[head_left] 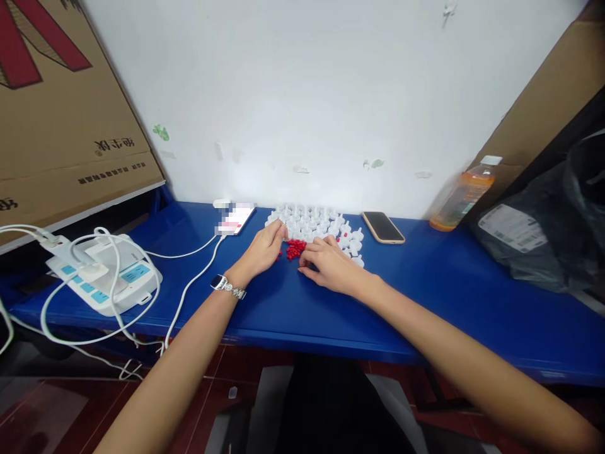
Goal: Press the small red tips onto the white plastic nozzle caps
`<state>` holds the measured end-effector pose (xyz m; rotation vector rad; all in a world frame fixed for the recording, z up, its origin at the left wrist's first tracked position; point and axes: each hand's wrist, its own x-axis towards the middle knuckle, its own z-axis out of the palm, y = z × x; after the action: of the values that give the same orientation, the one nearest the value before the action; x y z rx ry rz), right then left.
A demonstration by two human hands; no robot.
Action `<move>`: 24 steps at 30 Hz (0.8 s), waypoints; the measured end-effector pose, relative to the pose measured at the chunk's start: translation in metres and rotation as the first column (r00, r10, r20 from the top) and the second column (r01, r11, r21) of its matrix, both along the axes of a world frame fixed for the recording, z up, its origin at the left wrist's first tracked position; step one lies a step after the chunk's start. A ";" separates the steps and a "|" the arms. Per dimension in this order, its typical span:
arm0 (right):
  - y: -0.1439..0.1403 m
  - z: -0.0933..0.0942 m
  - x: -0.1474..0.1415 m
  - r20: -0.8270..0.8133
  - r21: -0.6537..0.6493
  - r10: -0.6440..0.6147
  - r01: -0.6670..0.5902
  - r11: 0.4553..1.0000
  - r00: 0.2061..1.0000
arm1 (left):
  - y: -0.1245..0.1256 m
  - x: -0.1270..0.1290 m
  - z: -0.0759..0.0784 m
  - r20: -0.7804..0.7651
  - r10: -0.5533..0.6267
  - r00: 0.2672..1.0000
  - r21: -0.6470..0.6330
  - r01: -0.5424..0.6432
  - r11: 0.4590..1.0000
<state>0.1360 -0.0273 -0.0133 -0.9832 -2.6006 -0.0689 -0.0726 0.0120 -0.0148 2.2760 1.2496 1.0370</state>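
I see both hands low on the blue counter (pixel 449 277). Left hand (pixel 265 249) and right hand (pixel 331 265) flank a small heap of red beads (pixel 295 248), fingers curled; grip I cannot tell. White caps (pixel 312 221) cluster just behind, phone (pixel 382 227) to the right.
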 end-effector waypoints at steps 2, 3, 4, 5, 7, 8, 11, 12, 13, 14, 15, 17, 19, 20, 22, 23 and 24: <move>0.002 0.003 0.002 -0.035 0.033 -0.021 0.022 0.999 0.999 | -0.002 0.001 0.001 0.032 -0.023 0.999 -0.047 0.024 0.999; 0.003 0.005 0.003 -0.074 0.039 -0.027 0.030 0.999 0.997 | -0.003 0.002 0.002 0.048 -0.033 0.998 -0.059 0.035 0.998; 0.004 0.007 0.005 -0.131 0.026 -0.029 0.033 0.999 0.991 | -0.005 0.003 0.002 0.068 -0.039 0.997 -0.066 0.044 0.997; 0.005 0.009 0.006 -0.204 -0.011 -0.033 0.032 0.999 0.978 | -0.006 0.005 0.003 0.092 -0.046 0.995 -0.071 0.052 0.996; 0.008 0.011 0.007 -0.388 -0.140 -0.068 0.014 0.990 0.919 | -0.010 0.009 0.003 0.156 -0.057 0.986 -0.091 0.072 0.993; 0.009 0.011 0.007 -0.481 -0.213 -0.100 -0.006 0.977 0.871 | -0.011 0.012 0.002 0.189 -0.059 0.980 -0.101 0.079 0.992; 0.013 0.009 0.003 -0.710 -0.368 -0.194 -0.121 0.922 0.677 | -0.017 0.020 0.001 0.257 -0.049 0.965 -0.106 0.079 0.991; 0.014 0.007 0.001 -0.764 -0.393 -0.216 -0.173 0.903 0.608 | -0.018 0.023 0.000 0.273 -0.050 0.961 -0.104 0.081 0.991; 0.014 0.005 -0.002 -0.806 -0.409 -0.236 -0.222 0.885 0.543 | -0.020 0.025 0.000 0.293 -0.055 0.954 -0.106 0.090 0.990; 0.014 0.004 -0.005 -0.836 -0.419 -0.255 -0.265 0.869 0.485 | -0.021 0.028 0.000 0.318 -0.062 0.946 -0.113 0.103 0.988; 0.014 0.003 -0.008 -0.857 -0.423 -0.270 -0.301 0.855 0.438 | -0.022 0.030 0.000 0.345 -0.069 0.936 -0.123 0.118 0.985; 0.014 0.002 -0.013 -0.882 -0.422 -0.290 -0.348 0.837 0.372 | -0.024 0.033 0.000 0.398 -0.078 0.914 -0.143 0.146 0.979; 0.012 0.002 -0.016 -0.893 -0.422 -0.306 -0.375 0.826 0.331 | -0.026 0.035 0.001 0.444 -0.076 0.893 -0.151 0.159 0.976; 0.011 0.003 -0.017 -0.895 -0.425 -0.316 -0.384 0.820 0.315 | -0.027 0.035 0.001 0.463 -0.075 0.883 -0.150 0.161 0.976; 0.008 0.004 -0.019 -0.894 -0.434 -0.335 -0.399 0.808 0.296 | -0.029 0.037 0.002 0.491 -0.073 0.868 -0.135 0.159 0.978; 0.007 0.005 -0.020 -0.893 -0.440 -0.342 -0.405 0.801 0.294 | -0.030 0.037 0.003 0.498 -0.073 0.864 -0.122 0.154 0.981; 0.006 0.006 -0.021 -0.891 -0.444 -0.346 -0.410 0.797 0.293 | -0.030 0.038 0.003 0.500 -0.074 0.863 -0.111 0.149 0.983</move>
<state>0.1154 -0.0213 -0.0072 -0.7243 -1.3817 1.1392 -0.0347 -0.0184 -0.0113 1.7837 0.9294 1.3272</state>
